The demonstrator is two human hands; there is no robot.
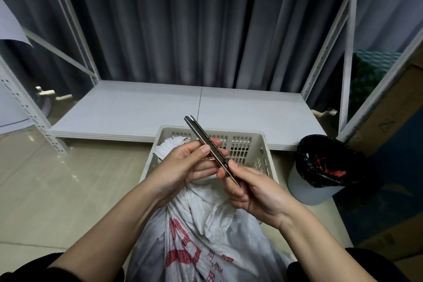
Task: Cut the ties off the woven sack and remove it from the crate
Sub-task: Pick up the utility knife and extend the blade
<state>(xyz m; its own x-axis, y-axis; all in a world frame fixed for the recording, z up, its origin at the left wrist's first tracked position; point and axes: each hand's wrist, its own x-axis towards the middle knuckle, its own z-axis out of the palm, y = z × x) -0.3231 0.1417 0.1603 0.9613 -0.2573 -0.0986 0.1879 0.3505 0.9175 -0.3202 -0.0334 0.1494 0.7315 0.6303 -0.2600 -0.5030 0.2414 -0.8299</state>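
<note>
A white woven sack (201,231) with red print lies in a beige slotted plastic crate (245,144) on the floor; its far end is bunched near the crate's back left corner. Above the sack both hands hold a slim metal utility knife (206,142), tip pointing up and away. My left hand (190,162) pinches the knife's middle between thumb and fingers. My right hand (249,185) grips its lower end with the thumb on the body. I cannot make out any ties on the sack; the hands hide its neck.
A low white shelf board (160,110) spans the rack behind the crate, with grey curtains beyond. A bin lined with a black bag (320,169), holding red scraps, stands right of the crate. Cardboard boxes (389,121) sit far right. Beige floor tiles lie to the left.
</note>
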